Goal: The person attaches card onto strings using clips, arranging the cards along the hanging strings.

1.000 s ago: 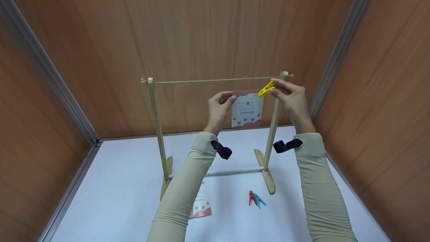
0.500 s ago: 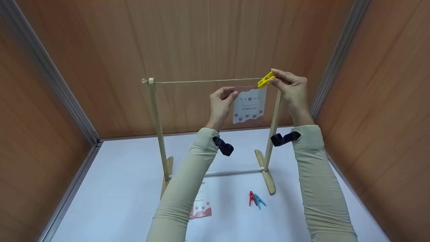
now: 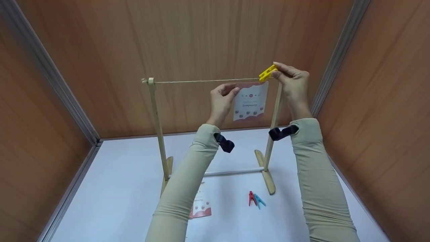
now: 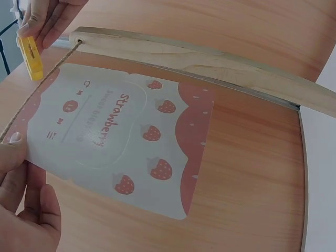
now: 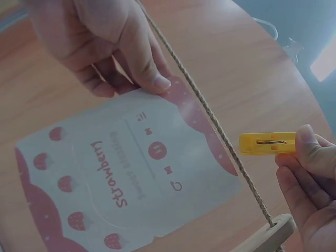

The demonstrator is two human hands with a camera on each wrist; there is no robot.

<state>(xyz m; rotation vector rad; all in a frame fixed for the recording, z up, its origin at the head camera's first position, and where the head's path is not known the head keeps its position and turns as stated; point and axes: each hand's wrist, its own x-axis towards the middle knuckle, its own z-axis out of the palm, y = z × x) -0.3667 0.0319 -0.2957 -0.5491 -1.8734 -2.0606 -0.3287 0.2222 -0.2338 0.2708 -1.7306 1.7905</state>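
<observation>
A strawberry-printed card (image 3: 250, 101) hangs upside down from my left hand (image 3: 221, 102), whose thumb and fingers pinch its upper left corner. Its top edge lies along the twine (image 3: 201, 81) strung between two wooden posts. My right hand (image 3: 294, 84) pinches a yellow clothespin (image 3: 267, 73) by its handle end, above the card's upper right corner. In the right wrist view the yellow clothespin (image 5: 268, 143) is close to the twine (image 5: 210, 113), with a small gap visible between them. The card (image 4: 115, 136) reads "Strawberry" in the left wrist view.
A red clothespin (image 3: 251, 198) and a blue clothespin (image 3: 259, 201) lie on the white table (image 3: 117, 201). Another strawberry card (image 3: 202, 206) lies there, partly hidden by my left sleeve. The wooden stand's right post (image 3: 273, 117) rises below my right hand. Wood-grain panels enclose the table.
Both hands have risen. The card has come up to the twine, and the yellow clothespin has moved from below the twine to just above it.
</observation>
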